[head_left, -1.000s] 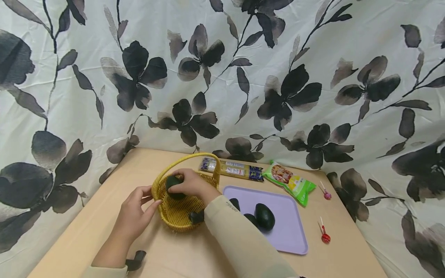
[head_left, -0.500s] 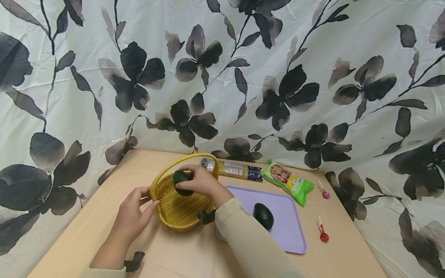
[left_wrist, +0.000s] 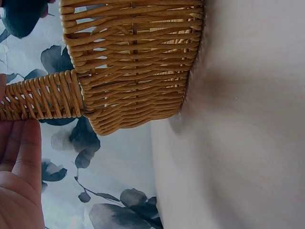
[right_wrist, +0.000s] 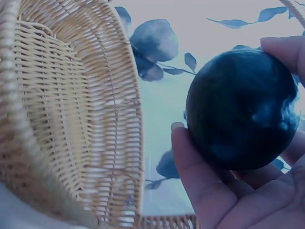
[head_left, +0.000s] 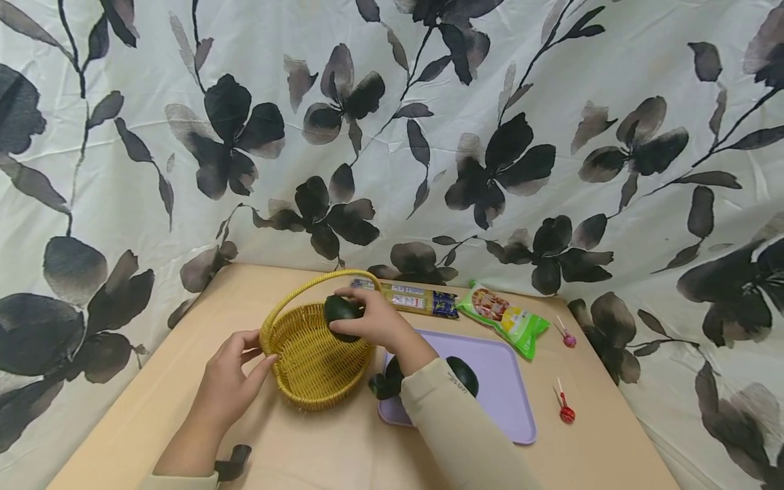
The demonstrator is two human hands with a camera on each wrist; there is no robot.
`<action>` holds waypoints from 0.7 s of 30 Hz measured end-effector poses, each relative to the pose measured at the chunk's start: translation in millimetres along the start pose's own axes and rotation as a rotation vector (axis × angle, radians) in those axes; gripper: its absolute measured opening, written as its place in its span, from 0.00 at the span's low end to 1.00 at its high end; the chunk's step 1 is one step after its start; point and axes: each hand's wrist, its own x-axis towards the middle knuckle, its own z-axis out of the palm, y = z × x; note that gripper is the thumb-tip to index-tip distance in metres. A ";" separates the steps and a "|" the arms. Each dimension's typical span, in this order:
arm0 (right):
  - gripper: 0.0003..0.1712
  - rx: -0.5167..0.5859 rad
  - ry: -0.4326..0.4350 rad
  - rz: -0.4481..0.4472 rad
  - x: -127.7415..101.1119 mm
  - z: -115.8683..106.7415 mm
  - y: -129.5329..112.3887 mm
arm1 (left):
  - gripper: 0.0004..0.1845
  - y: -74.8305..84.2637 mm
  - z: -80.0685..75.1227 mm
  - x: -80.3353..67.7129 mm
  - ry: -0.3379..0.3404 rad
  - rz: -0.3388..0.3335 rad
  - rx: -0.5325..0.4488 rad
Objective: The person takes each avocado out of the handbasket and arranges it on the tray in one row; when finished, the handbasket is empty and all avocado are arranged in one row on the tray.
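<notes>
A dark green avocado (head_left: 341,318) is held in my right hand (head_left: 384,325), above the right rim of the yellow wicker basket (head_left: 303,361). In the right wrist view, thumb and fingers wrap this avocado (right_wrist: 243,109) beside the basket wall (right_wrist: 114,105). My left hand (head_left: 228,381) pinches the basket at the base of its handle. The left wrist view shows that handle (left_wrist: 52,95) between thumb and fingers (left_wrist: 26,152). No other item shows inside the basket. Another avocado (head_left: 463,374) lies on the lilac tray (head_left: 502,388), partly behind the right sleeve.
Behind the basket and tray lie a long blue-and-gold packet (head_left: 416,299) and a green snack bag (head_left: 508,318). A pink lollipop (head_left: 569,339) and a red lollipop (head_left: 566,413) lie right of the tray. A floral cloth (head_left: 392,150) hangs behind the table.
My right hand has lifted the avocado from inside the basket and carried it rightward to the rim. The left hand has kept its hold on the basket.
</notes>
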 end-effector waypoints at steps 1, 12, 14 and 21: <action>0.36 0.002 0.010 -0.005 -1.8 -2.7 1.0 | 0.23 0.2 0.1 0.1 0.000 0.001 0.002; 0.34 0.136 0.137 -0.012 -29.7 -32.6 14.2 | 0.23 1.8 0.4 -0.1 0.005 0.006 0.014; 0.33 0.149 0.157 -0.019 -34.4 -38.4 17.7 | 0.23 2.0 0.5 0.1 0.008 0.010 0.012; 0.33 0.149 0.250 -0.028 -54.0 -62.4 33.4 | 0.23 2.3 1.6 -0.4 0.011 0.011 0.013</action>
